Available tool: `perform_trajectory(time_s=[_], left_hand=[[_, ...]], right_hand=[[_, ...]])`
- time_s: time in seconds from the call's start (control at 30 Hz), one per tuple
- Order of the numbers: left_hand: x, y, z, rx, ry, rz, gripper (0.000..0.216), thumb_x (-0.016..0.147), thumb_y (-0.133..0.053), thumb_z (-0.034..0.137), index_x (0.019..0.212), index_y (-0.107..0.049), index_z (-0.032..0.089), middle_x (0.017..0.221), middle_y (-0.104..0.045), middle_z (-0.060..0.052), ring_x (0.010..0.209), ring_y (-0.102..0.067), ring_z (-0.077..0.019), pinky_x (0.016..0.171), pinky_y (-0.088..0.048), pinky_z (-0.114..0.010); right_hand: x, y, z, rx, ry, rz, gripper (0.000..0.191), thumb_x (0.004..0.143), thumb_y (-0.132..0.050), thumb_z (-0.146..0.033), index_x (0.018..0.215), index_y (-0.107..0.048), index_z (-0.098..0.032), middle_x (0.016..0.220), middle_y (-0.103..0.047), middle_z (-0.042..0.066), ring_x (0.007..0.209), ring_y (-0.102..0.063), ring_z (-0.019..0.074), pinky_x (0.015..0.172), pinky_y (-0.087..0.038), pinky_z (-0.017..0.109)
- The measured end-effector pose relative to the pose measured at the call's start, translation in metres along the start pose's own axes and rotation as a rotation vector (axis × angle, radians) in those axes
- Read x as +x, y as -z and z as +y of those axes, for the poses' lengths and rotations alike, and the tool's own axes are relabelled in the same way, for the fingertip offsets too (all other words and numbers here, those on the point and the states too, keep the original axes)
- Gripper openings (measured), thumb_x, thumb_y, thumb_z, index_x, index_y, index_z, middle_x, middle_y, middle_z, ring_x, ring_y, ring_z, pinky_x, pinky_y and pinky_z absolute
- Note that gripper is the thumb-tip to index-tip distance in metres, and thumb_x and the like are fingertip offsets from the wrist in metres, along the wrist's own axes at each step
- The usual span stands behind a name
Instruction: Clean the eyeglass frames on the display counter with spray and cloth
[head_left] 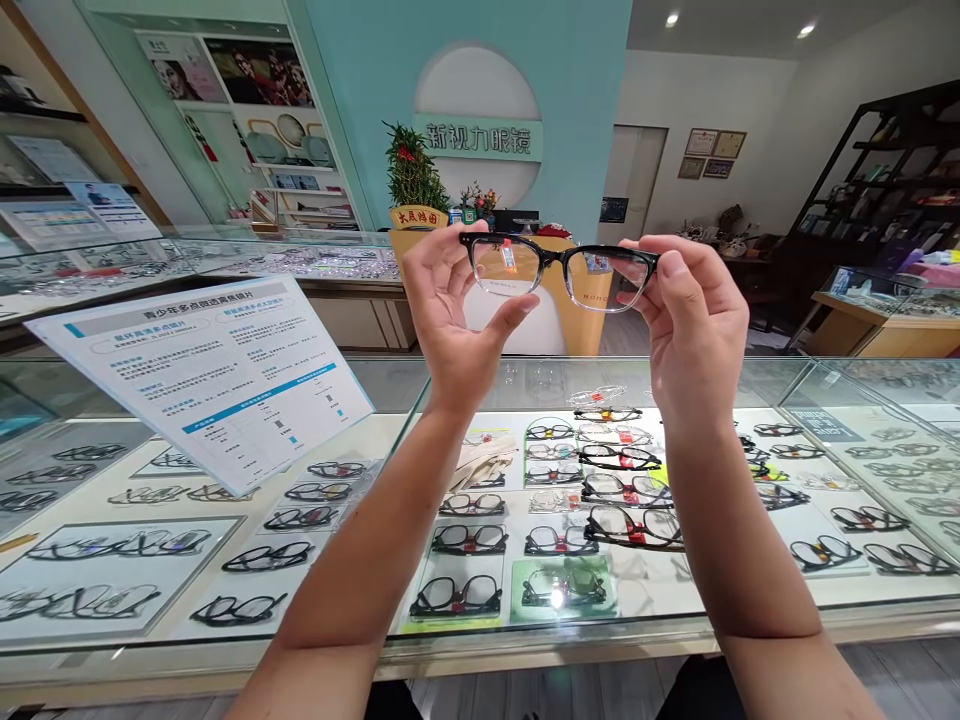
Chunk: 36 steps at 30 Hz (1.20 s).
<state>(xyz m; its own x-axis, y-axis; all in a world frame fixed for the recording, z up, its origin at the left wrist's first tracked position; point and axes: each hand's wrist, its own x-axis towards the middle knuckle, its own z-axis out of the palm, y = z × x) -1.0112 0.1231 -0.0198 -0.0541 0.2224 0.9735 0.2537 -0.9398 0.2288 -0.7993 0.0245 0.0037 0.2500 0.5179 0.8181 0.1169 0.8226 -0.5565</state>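
Note:
A pair of eyeglasses (556, 258), black along the top and clear along the lower rims, is held up level in front of me, lenses side by side. My left hand (463, 310) grips it at the left end, with fingers behind the frame and the thumb stretched below the left lens. At the other end, my right hand (694, 300) pinches the hinge corner between thumb and fingers. The temples are mostly hidden behind the frame and hands. Both hands are above the glass display counter (300, 650), where several rows of eyeglasses show between my forearms.
A printed sheet (217, 370) stands tilted on the counter at left. A light-coloured cloth (484, 462) lies near my left forearm. Beyond are a reception desk (581, 325) with a plant (415, 180), another display case (337, 262) and, at right, a dark shelf (885, 170).

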Motion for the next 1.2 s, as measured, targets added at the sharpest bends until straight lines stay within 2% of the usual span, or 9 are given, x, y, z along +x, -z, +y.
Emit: perform_trajectory(time_s=[0.13, 0.3, 0.53, 0.63, 0.73, 0.87, 1.0, 1.2], left_hand=[[0.001, -0.003, 0.017, 0.12, 0.092, -0.033, 0.104, 0.084, -0.096, 0.072, 0.166, -0.036, 0.052, 0.17, -0.059, -0.01, 0.163, -0.058, -0.0383, 0.131, -0.053, -0.067], [0.004, -0.007, 0.015, 0.192, 0.04, -0.015, 0.105, 0.083, -0.093, 0.078, 0.167, -0.036, 0.051, 0.164, -0.061, -0.011, 0.162, -0.059, -0.0367, 0.13, -0.056, -0.066], [0.0, -0.008, 0.016, 0.054, 0.15, -0.001, 0.1, 0.086, -0.089, 0.08, 0.164, -0.035, 0.05, 0.164, -0.06, -0.011, 0.157, -0.063, -0.0378, 0.13, -0.055, -0.065], [-0.001, -0.008, 0.016, 0.03, 0.138, -0.004, 0.099, 0.086, -0.089, 0.08, 0.163, -0.034, 0.05, 0.165, -0.061, -0.011, 0.154, -0.066, -0.0377, 0.13, -0.055, -0.065], [-0.001, -0.008, 0.015, 0.047, 0.112, -0.022, 0.093, 0.091, -0.086, 0.078, 0.163, -0.033, 0.05, 0.164, -0.062, -0.011, 0.156, -0.065, -0.0366, 0.128, -0.057, -0.062], [-0.002, -0.008, 0.014, 0.118, 0.102, -0.045, 0.096, 0.092, -0.085, 0.078, 0.167, -0.032, 0.05, 0.16, -0.065, -0.011, 0.156, -0.065, -0.0358, 0.125, -0.06, -0.061], [-0.005, -0.008, 0.017, 0.14, 0.092, -0.054, 0.095, 0.092, -0.083, 0.081, 0.168, -0.037, 0.049, 0.157, -0.067, -0.011, 0.152, -0.068, -0.034, 0.123, -0.062, -0.059], [-0.014, -0.002, 0.016, 0.113, 0.21, -0.083, 0.098, 0.087, -0.093, 0.074, 0.165, -0.043, 0.044, 0.152, -0.072, -0.012, 0.133, -0.078, -0.0337, 0.117, -0.065, -0.058]], right_hand=[[-0.001, -0.001, -0.006, -0.122, -0.015, -0.042, 0.046, 0.113, -0.058, -0.071, 0.14, -0.077, -0.039, 0.141, -0.081, 0.008, 0.138, -0.078, 0.0315, 0.103, -0.071, 0.047], [0.0, 0.0, -0.003, -0.09, -0.04, -0.052, 0.049, 0.111, -0.059, -0.072, 0.142, -0.075, -0.038, 0.137, -0.082, 0.009, 0.138, -0.079, 0.0338, 0.106, -0.07, 0.051], [0.0, 0.001, 0.0, -0.054, -0.03, -0.083, 0.05, 0.111, -0.06, -0.073, 0.142, -0.076, -0.037, 0.139, -0.081, 0.01, 0.136, -0.079, 0.035, 0.108, -0.07, 0.055], [0.002, 0.003, 0.005, -0.079, 0.013, -0.119, 0.053, 0.109, -0.061, -0.075, 0.144, -0.075, -0.038, 0.144, -0.078, 0.009, 0.134, -0.081, 0.0345, 0.105, -0.071, 0.052], [0.004, 0.005, 0.01, -0.134, 0.007, -0.121, 0.058, 0.108, -0.059, -0.079, 0.146, -0.074, -0.037, 0.14, -0.079, 0.009, 0.13, -0.082, 0.0332, 0.102, -0.072, 0.049], [0.006, 0.006, 0.015, -0.105, -0.029, -0.088, 0.054, 0.111, -0.054, -0.075, 0.141, -0.076, -0.035, 0.132, -0.082, 0.01, 0.125, -0.084, 0.0315, 0.103, -0.07, 0.05], [0.009, 0.008, 0.021, -0.099, -0.055, -0.115, 0.054, 0.11, -0.055, -0.076, 0.138, -0.077, -0.035, 0.132, -0.085, 0.009, 0.119, -0.084, 0.0289, 0.1, -0.069, 0.048], [0.014, 0.014, 0.029, -0.033, -0.208, -0.068, 0.045, 0.107, -0.062, -0.071, 0.123, -0.079, -0.032, 0.129, -0.088, 0.008, 0.109, -0.086, 0.0261, 0.095, -0.067, 0.044]])
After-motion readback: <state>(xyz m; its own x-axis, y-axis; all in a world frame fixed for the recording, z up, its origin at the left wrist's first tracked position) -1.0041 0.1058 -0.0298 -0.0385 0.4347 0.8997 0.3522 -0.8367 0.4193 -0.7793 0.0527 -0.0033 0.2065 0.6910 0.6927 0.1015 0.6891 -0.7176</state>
